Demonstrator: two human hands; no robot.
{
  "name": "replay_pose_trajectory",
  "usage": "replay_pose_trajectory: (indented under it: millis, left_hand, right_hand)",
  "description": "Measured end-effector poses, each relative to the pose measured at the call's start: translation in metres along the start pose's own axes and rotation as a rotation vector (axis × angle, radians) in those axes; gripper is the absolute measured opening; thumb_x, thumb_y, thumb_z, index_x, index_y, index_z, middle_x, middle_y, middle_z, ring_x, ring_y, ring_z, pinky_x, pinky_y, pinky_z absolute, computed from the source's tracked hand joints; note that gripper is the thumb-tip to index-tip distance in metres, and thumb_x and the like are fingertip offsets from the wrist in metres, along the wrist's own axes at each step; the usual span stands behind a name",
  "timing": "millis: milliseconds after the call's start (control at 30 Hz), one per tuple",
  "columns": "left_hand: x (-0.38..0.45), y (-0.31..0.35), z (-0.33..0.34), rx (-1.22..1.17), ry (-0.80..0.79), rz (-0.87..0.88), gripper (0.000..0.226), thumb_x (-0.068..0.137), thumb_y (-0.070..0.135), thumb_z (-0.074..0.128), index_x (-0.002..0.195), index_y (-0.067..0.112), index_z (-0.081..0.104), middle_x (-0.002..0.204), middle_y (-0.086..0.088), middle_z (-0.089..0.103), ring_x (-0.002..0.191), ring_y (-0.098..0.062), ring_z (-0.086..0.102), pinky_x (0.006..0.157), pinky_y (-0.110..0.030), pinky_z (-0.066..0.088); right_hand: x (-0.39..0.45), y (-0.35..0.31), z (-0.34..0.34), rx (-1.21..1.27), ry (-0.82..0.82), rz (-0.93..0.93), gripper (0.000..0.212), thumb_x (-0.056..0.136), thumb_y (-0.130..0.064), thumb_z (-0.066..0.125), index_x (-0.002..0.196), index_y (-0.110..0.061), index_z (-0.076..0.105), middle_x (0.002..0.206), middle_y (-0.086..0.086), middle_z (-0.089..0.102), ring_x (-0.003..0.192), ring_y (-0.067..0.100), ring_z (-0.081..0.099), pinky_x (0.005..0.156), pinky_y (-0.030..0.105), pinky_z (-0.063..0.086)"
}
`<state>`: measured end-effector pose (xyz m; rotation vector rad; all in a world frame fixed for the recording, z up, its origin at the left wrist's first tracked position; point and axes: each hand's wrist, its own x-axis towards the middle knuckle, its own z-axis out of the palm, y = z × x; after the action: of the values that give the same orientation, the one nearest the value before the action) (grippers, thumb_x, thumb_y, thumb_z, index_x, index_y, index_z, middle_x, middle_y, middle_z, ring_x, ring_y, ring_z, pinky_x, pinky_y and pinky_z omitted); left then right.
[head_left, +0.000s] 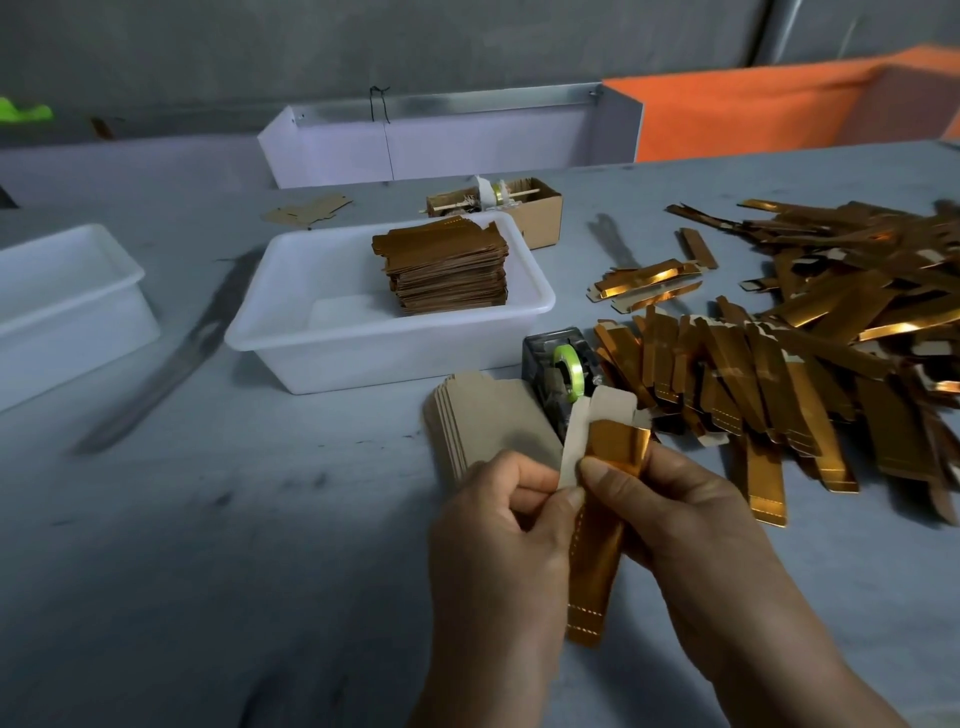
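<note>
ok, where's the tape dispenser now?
Head view, right of centre: tape dispenser at the near right corner of the white tub, between the card stack and gold strips.

A long gold-foil card blank (597, 551) with a plain grey flap, partly folded, stands above the table.

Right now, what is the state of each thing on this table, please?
gold card: partly folded, held by both hands.
left hand: pinches its pale flap.
right hand: grips its gold side.
white tub: open, holds a neat gold stack.
tape dispenser: upright, green roll loaded.
gold strips: loose heap on the table.
brown blanks: flat stack beside the dispenser.
</note>
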<state>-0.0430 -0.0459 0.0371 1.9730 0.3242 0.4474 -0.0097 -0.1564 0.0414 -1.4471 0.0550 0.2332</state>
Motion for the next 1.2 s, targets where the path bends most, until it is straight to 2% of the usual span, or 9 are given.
replay_pose_trajectory:
  millis: [167, 367, 433, 533, 633, 767, 867, 1000, 1200]
  left_hand:
    - [-0.01, 0.009, 0.005, 0.568, 0.065, 0.379, 0.006, 0.067, 0.016, 0.073, 0.07, 0.015, 0.068, 0.069, -0.001, 0.058, 0.067, -0.02, 0.058, 0.051, -0.023, 0.038]
    - [-0.013, 0.009, 0.021, 0.867, -0.117, 0.317, 0.029, 0.071, 0.005, 0.052, 0.088, -0.001, 0.075, 0.073, -0.009, 0.064, 0.069, -0.026, 0.065, 0.051, -0.029, 0.053]
    - [-0.012, 0.009, 0.023, 0.83, -0.208, 0.267, 0.03, 0.072, 0.01, 0.049, 0.082, 0.004, 0.076, 0.071, -0.005, 0.063, 0.068, -0.022, 0.065, 0.047, -0.023, 0.049]
    - [-0.016, 0.004, 0.022, 0.65, -0.119, 0.274, 0.028, 0.065, 0.008, 0.074, 0.092, 0.015, 0.075, 0.081, -0.001, 0.062, 0.073, -0.018, 0.064, 0.048, -0.02, 0.048]
    - [-0.008, 0.003, 0.015, 0.185, -0.131, -0.029, 0.01, 0.088, 0.023, 0.063, 0.093, 0.031, 0.059, 0.1, 0.011, 0.055, 0.084, -0.011, 0.064, 0.064, -0.019, 0.055]
    - [0.001, -0.001, 0.004, -0.284, -0.286, -0.351, 0.01, 0.09, 0.018, 0.064, 0.082, 0.025, 0.064, 0.07, 0.007, 0.069, 0.06, -0.009, 0.07, 0.057, -0.025, 0.058]
    - [0.002, -0.001, -0.001, -0.342, -0.35, -0.364, 0.011, 0.09, 0.018, 0.064, 0.081, 0.022, 0.068, 0.061, 0.007, 0.068, 0.051, -0.007, 0.064, 0.054, -0.024, 0.056]
    - [0.012, -0.005, -0.002, -0.371, -0.161, -0.334, 0.02, 0.088, 0.013, 0.065, 0.069, 0.018, 0.069, 0.052, 0.0, 0.059, 0.044, -0.008, 0.05, 0.043, -0.021, 0.044]
    - [0.033, -0.014, -0.003, -0.407, 0.047, -0.393, 0.013, 0.093, 0.019, 0.059, 0.081, 0.018, 0.065, 0.073, -0.005, 0.067, 0.072, -0.019, 0.063, 0.067, -0.035, 0.054]
  right_hand:
    - [0.004, -0.003, 0.003, 0.007, -0.015, 0.001, 0.017, 0.084, -0.024, 0.059, 0.075, -0.025, 0.073, 0.076, -0.004, 0.072, 0.071, 0.01, 0.069, 0.055, 0.019, 0.053]
    - [0.005, -0.006, 0.004, 0.017, 0.007, -0.01, 0.028, 0.066, -0.041, 0.061, 0.084, -0.022, 0.069, 0.079, -0.004, 0.07, 0.072, 0.005, 0.067, 0.052, 0.014, 0.051]
    - [0.006, -0.003, 0.004, -0.025, 0.044, -0.017, 0.023, 0.067, -0.037, 0.066, 0.086, -0.024, 0.067, 0.078, -0.002, 0.07, 0.07, 0.004, 0.067, 0.051, 0.013, 0.05]
    - [0.008, 0.002, -0.002, -0.006, 0.085, 0.011, 0.011, 0.077, -0.023, 0.065, 0.088, -0.022, 0.066, 0.079, 0.002, 0.071, 0.071, 0.008, 0.068, 0.051, 0.015, 0.05]
    - [0.005, 0.001, -0.005, 0.078, 0.053, 0.036, 0.022, 0.068, -0.031, 0.063, 0.083, -0.016, 0.07, 0.078, 0.013, 0.069, 0.066, 0.013, 0.067, 0.052, 0.017, 0.052]
    - [0.007, 0.001, -0.003, 0.039, 0.06, 0.017, 0.028, 0.065, -0.04, 0.061, 0.076, -0.016, 0.07, 0.076, 0.01, 0.068, 0.073, 0.012, 0.066, 0.067, 0.021, 0.045]
    - [0.01, 0.0, -0.001, -0.059, 0.04, -0.023, 0.028, 0.068, -0.044, 0.059, 0.073, -0.019, 0.069, 0.075, 0.0, 0.067, 0.078, 0.011, 0.065, 0.066, 0.021, 0.044]
    - [0.022, -0.012, -0.01, -0.202, 0.093, -0.135, 0.033, 0.074, -0.052, 0.052, 0.082, -0.024, 0.067, 0.081, -0.011, 0.068, 0.078, -0.001, 0.063, 0.068, 0.024, 0.044]
    - [0.056, -0.007, -0.034, -0.604, 0.12, -0.111, 0.012, 0.087, -0.038, 0.059, 0.076, -0.034, 0.06, 0.079, -0.014, 0.061, 0.076, 0.003, 0.054, 0.057, 0.02, 0.038]
